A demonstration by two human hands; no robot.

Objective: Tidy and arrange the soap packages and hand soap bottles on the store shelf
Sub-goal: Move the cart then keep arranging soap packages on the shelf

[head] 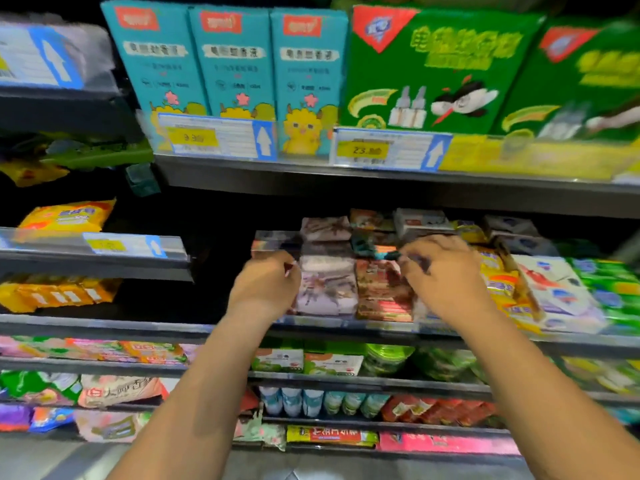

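At frame centre, the left hand (268,284) curls against a lilac soap package (327,289); the right hand (446,271) pinches a dark teal packet (375,252). Price tags above read 9.9 (194,137) and 23.8 (363,150).

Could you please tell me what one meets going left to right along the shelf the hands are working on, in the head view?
Left hand → pale lilac packages → reddish-brown packages → right hand → white soap package → green packages.
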